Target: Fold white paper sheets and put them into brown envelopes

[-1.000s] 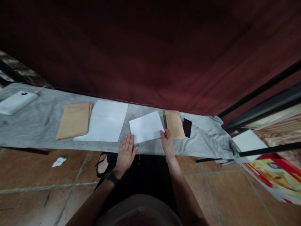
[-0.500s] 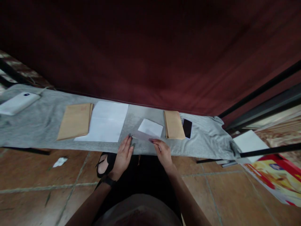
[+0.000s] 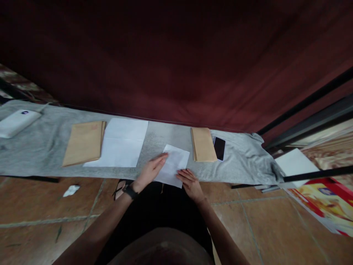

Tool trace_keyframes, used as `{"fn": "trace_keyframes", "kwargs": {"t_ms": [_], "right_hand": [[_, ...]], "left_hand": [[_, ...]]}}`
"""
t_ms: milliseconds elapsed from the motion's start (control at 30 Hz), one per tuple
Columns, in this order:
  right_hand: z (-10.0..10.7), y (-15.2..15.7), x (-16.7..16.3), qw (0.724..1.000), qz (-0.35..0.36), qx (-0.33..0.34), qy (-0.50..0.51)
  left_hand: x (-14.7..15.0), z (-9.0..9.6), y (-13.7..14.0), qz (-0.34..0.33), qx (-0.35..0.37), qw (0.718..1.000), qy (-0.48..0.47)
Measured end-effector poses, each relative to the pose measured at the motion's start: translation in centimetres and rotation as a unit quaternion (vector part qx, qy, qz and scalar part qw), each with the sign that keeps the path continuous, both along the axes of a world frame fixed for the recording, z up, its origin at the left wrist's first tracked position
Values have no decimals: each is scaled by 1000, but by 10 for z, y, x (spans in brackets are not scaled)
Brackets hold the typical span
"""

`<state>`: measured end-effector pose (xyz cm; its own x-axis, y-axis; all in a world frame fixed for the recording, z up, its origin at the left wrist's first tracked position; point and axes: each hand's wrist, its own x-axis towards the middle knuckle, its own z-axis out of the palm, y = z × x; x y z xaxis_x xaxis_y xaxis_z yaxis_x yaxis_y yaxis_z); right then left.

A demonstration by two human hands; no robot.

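Note:
A sheet of white paper [image 3: 175, 159], partly over the near table edge, lies tilted before me. My left hand [image 3: 152, 170] rests along its left side, fingers stretched out flat. On the lower right part of the sheet, my right hand [image 3: 191, 184] lies with its fingers extended. Both hands are open and touch the paper without wrapping round it. To the left is a larger white sheet [image 3: 125, 141], its left side under brown envelopes [image 3: 84, 143]. More brown envelopes [image 3: 204, 145] are stacked to the right.
A dark-screened phone [image 3: 219, 148] lies beside the right envelopes. At the far left is a white device [image 3: 18, 123] with a cable. Grey cloth [image 3: 242, 158] covers the narrow table, and a dark red curtain [image 3: 165, 66] hangs behind it. A red and yellow box [image 3: 325, 206] stands at right.
The raised flap of the paper has come down toward me, so the sheet now lies spread out. My left hand has moved up and right onto it; my right hand has shifted slightly lower.

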<state>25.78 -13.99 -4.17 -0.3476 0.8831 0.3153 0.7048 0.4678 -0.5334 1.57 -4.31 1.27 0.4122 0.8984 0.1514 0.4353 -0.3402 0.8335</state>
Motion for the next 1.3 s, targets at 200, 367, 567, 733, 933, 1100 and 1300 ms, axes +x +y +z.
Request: {"fn": "trace_keyframes", "kwargs": {"t_ms": [200, 367, 567, 733, 933, 1100, 1300], "right_hand": [[0, -1, 2, 999, -18, 3, 27], [4, -1, 10, 999, -16, 6, 37], [6, 0, 13, 999, -9, 0, 44], [4, 0, 12, 999, -18, 7, 49], [-1, 2, 9, 997, -45, -6, 55], [-5, 6, 6, 994, -60, -6, 86], [2, 10, 0, 983, -99, -21, 156]], "left_hand": [[54, -6, 26, -250, 62, 953, 157], [68, -32, 39, -231, 120, 941, 215], [36, -45, 61, -99, 132, 951, 263], [3, -45, 53, 24, 63, 988, 135], [-17, -38, 4, 227, -191, 949, -111], [-15, -18, -10, 239, -325, 906, -128], [-5, -7, 3, 215, -304, 923, -94]]}}
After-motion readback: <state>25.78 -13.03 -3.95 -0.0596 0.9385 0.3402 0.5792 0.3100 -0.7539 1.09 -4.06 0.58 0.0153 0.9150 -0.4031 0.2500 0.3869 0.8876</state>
